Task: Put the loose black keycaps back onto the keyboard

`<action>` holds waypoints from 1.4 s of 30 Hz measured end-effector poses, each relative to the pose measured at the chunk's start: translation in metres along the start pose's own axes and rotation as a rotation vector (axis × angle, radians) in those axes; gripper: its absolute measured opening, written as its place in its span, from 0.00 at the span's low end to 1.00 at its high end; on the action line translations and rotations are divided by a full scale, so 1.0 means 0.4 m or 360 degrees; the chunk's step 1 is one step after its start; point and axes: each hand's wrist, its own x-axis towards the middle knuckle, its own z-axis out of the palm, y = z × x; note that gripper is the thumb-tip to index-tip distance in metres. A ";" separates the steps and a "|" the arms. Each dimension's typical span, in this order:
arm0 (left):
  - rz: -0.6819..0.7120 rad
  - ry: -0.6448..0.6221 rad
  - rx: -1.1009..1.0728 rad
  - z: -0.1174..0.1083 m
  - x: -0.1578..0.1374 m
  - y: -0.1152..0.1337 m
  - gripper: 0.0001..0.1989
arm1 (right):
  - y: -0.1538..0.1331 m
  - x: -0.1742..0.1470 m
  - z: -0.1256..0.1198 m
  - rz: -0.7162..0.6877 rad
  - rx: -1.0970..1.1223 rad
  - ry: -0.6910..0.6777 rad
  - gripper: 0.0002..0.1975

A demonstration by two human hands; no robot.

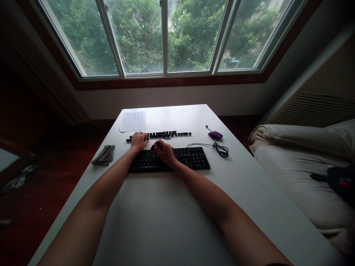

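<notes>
A black keyboard lies across the white table, and part of its upper left is hidden by my hands. Behind it runs an uneven row of loose black keycaps. My left hand rests at the left end of that row, fingers spread and touching the keycaps there. Over the keyboard's upper edge, my right hand has its fingers pinched together. Something small and dark shows at those fingertips, too small to name.
A printed paper sheet lies at the back left, a folded grey cloth at the left edge. On the right are a purple bundle with a thin rod and a coiled black cable. A pale sofa stands beside the table.
</notes>
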 end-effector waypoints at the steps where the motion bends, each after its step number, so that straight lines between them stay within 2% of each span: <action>1: 0.0001 0.0007 -0.0001 -0.003 -0.005 0.002 0.10 | -0.001 0.001 0.000 -0.0001 0.0006 0.0019 0.12; 6: 0.0072 0.0008 -0.0040 -0.019 -0.036 0.012 0.09 | -0.002 0.005 -0.001 -0.0035 -0.0015 0.0122 0.12; 11: 0.0152 -0.0053 -0.0079 -0.028 -0.075 0.033 0.09 | 0.000 0.005 0.000 -0.0031 -0.0037 0.0099 0.12; 19: 0.0334 -0.0018 -0.0288 -0.058 -0.147 0.083 0.08 | 0.006 0.004 0.005 0.0006 0.0033 0.0082 0.13; 28: 0.0386 -0.0058 -0.0238 -0.064 -0.181 0.086 0.07 | 0.028 0.010 0.007 -0.0031 -0.0037 0.0017 0.13; 35: 0.0369 -0.0039 -0.0158 -0.065 -0.182 0.085 0.06 | 0.021 0.007 0.009 -0.0214 -0.0282 -0.0151 0.14; 42: 0.0358 -0.0033 -0.0145 -0.070 -0.184 0.079 0.05 | -0.005 -0.005 0.005 -0.0429 -0.0413 -0.0201 0.07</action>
